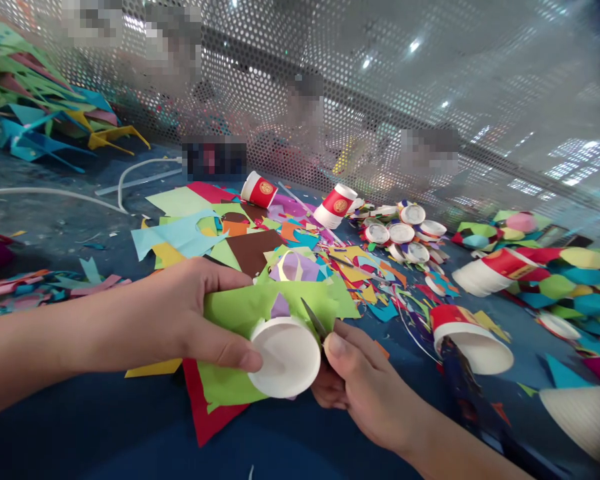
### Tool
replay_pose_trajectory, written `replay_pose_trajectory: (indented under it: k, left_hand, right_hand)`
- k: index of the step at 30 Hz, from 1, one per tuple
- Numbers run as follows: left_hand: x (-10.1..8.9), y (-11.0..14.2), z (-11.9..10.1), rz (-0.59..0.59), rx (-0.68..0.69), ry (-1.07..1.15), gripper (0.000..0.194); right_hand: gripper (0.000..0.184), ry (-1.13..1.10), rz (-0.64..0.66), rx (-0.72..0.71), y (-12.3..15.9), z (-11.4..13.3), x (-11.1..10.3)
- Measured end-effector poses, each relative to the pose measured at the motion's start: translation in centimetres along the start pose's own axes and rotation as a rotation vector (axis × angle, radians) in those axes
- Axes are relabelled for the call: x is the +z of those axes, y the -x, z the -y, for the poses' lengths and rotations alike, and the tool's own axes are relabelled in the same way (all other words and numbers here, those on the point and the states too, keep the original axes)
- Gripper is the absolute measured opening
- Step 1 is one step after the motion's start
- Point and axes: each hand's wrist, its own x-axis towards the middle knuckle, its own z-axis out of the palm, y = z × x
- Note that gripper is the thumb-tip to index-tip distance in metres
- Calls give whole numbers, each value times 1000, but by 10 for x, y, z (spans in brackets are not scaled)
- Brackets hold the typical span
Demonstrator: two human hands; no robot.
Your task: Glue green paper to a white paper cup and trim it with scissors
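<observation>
My left hand point(195, 320) pinches a sheet of green paper point(230, 380) together with a white paper cup bottom point(285, 360), its thumb pressing on the rim. A small purple paper point point(280, 305) sticks up above that round piece. Closed around scissors point(314, 319), my right hand point(360, 380) is at the right edge of the green paper. One dark blade shows in front of the sheet; the handles are mostly hidden by the fingers. Red paper point(215, 427) shows below the green sheet.
Coloured paper sheets and scraps point(255, 250) cover the blue table point(130, 433). Red-and-white paper cups point(337, 205) stand or lie around, and a pile of cut cup bottoms point(401, 232) is behind. A white cable point(55, 192) runs along the left. Behind the table rises a perforated metal screen point(260, 100).
</observation>
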Motion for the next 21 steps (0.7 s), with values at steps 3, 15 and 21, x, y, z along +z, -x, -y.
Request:
replay_pose_trajectory:
  k: [3,15,21]
  left_hand:
    - [-4,-2,4,29,21,-9,35]
    - [-4,-1,1,29,15,-63,25]
    - [-4,0,0,35,13,-69,26]
  right_hand:
    - [56,16,-1,14,1,1,0]
    - [58,42,33,46,-1,4,3]
    - [57,27,40,69,0,5,2]
